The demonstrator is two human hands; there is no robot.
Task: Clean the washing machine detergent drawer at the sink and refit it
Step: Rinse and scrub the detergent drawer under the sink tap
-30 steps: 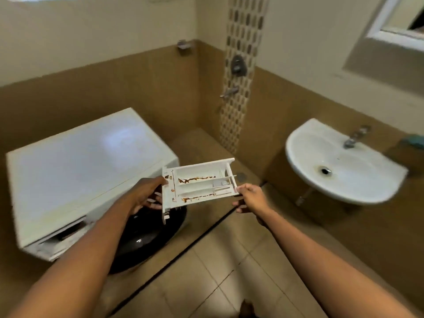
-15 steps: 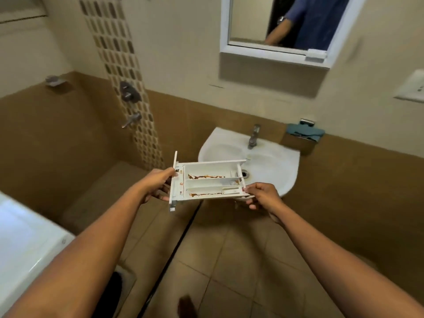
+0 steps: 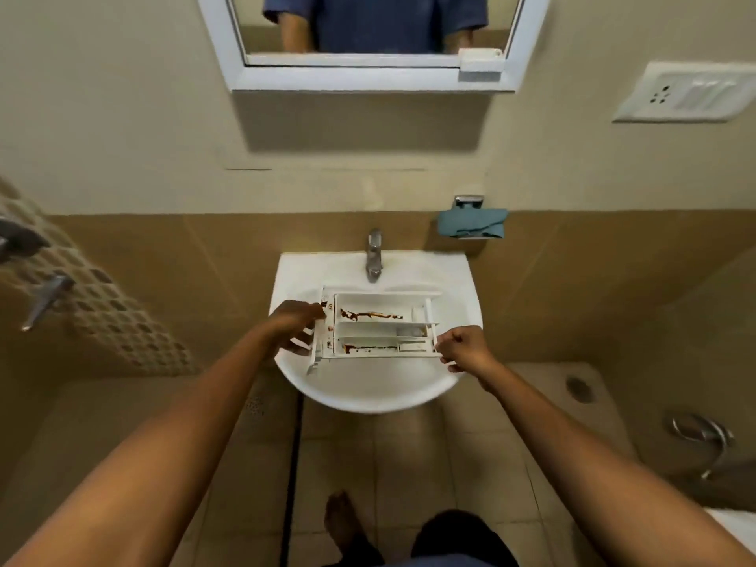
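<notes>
**Over the sink [image 3: 368, 396]: drawer [image 3: 380, 327] held crosswise before the tap [image 3: 373, 255]**

The drawer hangs over the sink, open side up, with its long axis running left to right. The left hand [image 3: 292, 321] grips its left end; the right hand [image 3: 466, 347] pinches the right end, fingers curled. The tap stands just behind the drawer's middle, about as near one hand as the other. Brown streaks mark two compartments. Rinsing likely needs one hand freed for the tap.

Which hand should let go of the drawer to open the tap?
Right, probably. The right hand only pinches a near corner of the drawer, while the left hand grips its front panel, a firmer hold; the tap stands roughly midway between them.
</notes>
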